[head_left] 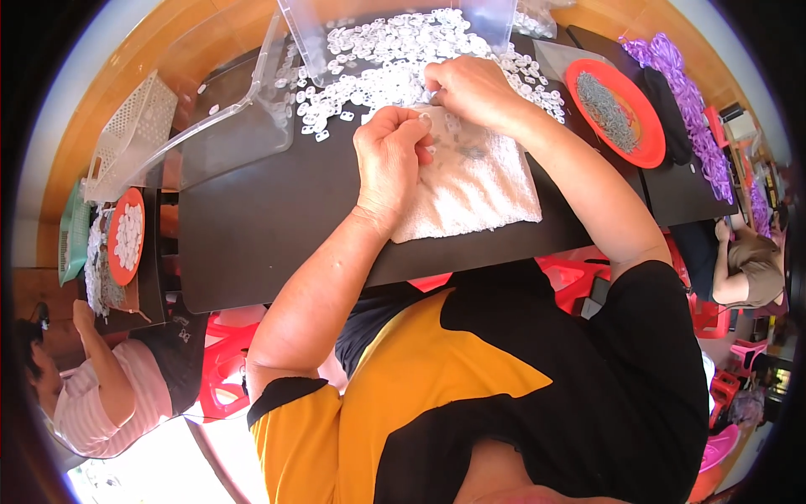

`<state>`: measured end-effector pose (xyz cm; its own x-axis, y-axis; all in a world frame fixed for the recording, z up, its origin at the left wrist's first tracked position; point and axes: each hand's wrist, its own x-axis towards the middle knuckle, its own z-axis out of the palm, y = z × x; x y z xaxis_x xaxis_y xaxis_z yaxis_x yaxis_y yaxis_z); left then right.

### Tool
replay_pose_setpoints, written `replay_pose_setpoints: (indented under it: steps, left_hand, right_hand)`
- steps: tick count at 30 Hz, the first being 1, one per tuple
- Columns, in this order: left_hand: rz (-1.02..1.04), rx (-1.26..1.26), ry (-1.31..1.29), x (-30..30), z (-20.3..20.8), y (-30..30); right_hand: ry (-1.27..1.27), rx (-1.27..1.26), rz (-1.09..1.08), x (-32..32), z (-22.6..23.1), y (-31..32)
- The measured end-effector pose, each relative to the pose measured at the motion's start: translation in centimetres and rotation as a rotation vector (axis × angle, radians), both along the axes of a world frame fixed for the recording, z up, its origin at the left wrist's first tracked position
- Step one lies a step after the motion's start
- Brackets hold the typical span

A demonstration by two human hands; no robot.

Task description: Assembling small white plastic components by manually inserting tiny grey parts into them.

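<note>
My left hand (390,160) is closed, thumb and fingers pinched together over a pale cloth (478,197). Whatever lies between those fingertips is too small to make out. Just beyond it, my right hand (472,88) is also closed, fingertips down at the near edge of a pile of small white plastic pieces with holes (369,88). What the right fingertips grip, if anything, is hidden. Some small grey bits lie on the cloth near both hands. The cloth is spread flat on the dark table (277,227).
A clear plastic bin (306,38) stands tipped behind the white pieces. Another clear tub (243,109) lies left. On the right sit a red-orange dish (642,151) of grey metal bits and purple ribbon strands (693,118). Co-workers (117,378) sit at both sides.
</note>
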<state>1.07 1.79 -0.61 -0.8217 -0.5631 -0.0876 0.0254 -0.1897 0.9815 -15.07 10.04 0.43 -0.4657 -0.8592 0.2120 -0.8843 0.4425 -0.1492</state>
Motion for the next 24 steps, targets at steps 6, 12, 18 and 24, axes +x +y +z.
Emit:
replay_pose_setpoints:
  steps: [6, 12, 18, 24]
  left_hand:
    - [0.006, 0.004, -0.008, 0.0, -0.1, -0.2]
    - [-0.001, -0.005, -0.013, -0.1, 0.1, -0.1]
    - [-0.019, -0.033, -0.027, 0.1, 0.2, 0.0]
    - [-0.009, -0.021, -0.034, 0.1, 0.4, 0.2]
  right_hand:
    - [-0.352, -0.317, 0.033, -0.4, 1.2, 2.9]
    - [-0.176, -0.362, 0.141, 0.8, -0.6, 8.3]
    - [0.063, -0.336, 0.122, 1.3, -0.5, 10.9]
    - [0.024, -0.392, 0.085, 1.6, -0.2, 10.4]
